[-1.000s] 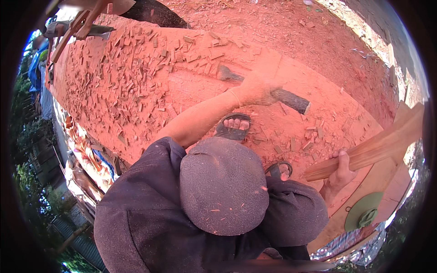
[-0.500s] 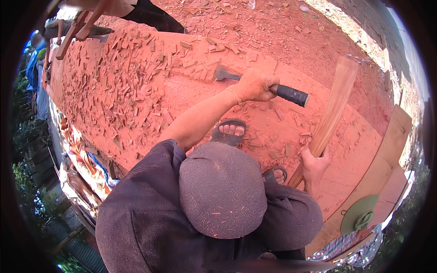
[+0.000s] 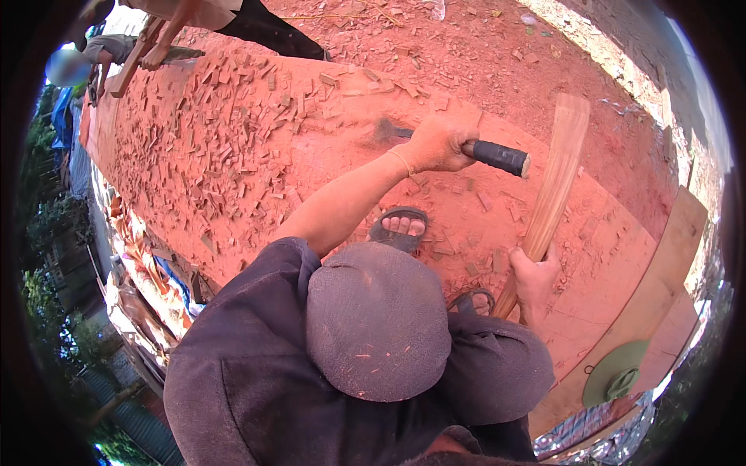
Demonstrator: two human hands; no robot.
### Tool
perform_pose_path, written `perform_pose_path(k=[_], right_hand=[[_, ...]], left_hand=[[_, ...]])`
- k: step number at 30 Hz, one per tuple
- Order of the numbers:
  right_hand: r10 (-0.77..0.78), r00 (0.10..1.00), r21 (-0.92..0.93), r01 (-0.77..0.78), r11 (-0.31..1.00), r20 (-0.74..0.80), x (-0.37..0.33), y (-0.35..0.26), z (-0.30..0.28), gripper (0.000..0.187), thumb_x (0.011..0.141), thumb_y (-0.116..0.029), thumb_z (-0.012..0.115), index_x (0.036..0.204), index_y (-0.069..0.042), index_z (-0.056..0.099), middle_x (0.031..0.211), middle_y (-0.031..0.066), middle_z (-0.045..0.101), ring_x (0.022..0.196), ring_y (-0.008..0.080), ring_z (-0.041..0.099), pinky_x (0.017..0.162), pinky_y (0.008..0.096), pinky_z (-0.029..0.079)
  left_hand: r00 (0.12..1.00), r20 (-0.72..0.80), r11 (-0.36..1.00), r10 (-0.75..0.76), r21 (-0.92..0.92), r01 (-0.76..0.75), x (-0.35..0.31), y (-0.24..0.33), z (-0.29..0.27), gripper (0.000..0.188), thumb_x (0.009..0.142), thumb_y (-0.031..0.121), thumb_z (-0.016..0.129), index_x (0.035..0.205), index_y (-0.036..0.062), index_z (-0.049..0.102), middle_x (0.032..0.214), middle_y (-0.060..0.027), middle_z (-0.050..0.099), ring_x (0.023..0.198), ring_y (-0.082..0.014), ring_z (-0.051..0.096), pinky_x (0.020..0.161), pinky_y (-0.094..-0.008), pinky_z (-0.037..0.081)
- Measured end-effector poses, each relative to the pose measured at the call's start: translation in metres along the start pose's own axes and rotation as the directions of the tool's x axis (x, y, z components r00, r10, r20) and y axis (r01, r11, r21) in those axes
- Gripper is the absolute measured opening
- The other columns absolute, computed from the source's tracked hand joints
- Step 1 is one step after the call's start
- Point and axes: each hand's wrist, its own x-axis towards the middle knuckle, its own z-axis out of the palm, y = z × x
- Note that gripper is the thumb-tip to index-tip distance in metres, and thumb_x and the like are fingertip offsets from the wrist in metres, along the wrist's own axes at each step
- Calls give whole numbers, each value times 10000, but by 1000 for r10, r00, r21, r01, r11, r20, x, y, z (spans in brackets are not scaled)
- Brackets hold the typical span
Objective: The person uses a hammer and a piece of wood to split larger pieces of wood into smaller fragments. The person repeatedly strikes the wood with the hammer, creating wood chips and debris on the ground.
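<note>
My left hand point(image 3: 443, 145) reaches forward from a dark sleeve, fingers wrapped around a hand tool with a black-wrapped handle point(image 3: 501, 158). The tool's metal blade point(image 3: 386, 130) points left over the red ground and is smeared by motion; its exact kind is unclear. In my right hand point(image 3: 535, 281) is a long wooden piece point(image 3: 556, 182), gripped near its lower end and slanting up to the right. Its lowest end disappears beside my dark-clothed knee point(image 3: 497, 369). Tool and wood are apart, the handle's end being closest to the wood.
Wood chips point(image 3: 210, 155) litter the red, dusty work surface. My sandalled foot point(image 3: 402, 227) stands between the hands. A green round hat-like thing point(image 3: 622, 373) lies on boards point(image 3: 660, 272) at the right. Another person point(image 3: 206, 14) handles a wooden piece at the far left.
The wooden piece has swung slightly left at its upper end. The blade, sharp before, is now blurred. Both hands keep their grips, and the whole view has shifted a little.
</note>
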Motion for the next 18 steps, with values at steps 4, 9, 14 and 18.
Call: perform_pose_path(k=[4,9,14,18], right_hand=[[-75,977,459,162,873,-201,5,-58,-73,251,834,-49,682,1039,33,564,894,82,625,777,152,615,691,327,536],[-162,927,663,357,658,-338,16,-120,-27,272,867,-5,631,1122,6,538,962,76,588,806,149,597,733,329,534],[-9,1000,-73,10,997,13,-4,-26,21,281,790,-89,734,1018,12,605,815,66,638,700,128,617,638,304,509],[15,998,192,-3,981,-61,-18,11,-30,274,813,-51,711,1048,28,594,786,73,626,663,154,624,605,301,513]], left_hand=[[1000,11,999,13,41,-14,-1,-2,4,199,708,228,755,667,129,587,668,-92,604,640,-336,637,562,-449,466],[999,-32,1000,-12,-12,11,-4,2,1,178,710,234,753,710,139,603,696,-92,609,655,-352,635,566,-461,471],[1000,24,999,-16,35,15,2,4,-14,193,723,235,778,739,136,613,711,-107,629,665,-369,645,567,-469,484],[985,167,999,-38,6,37,-19,10,-16,190,716,251,788,764,145,637,718,-106,646,673,-374,654,579,-469,499]])
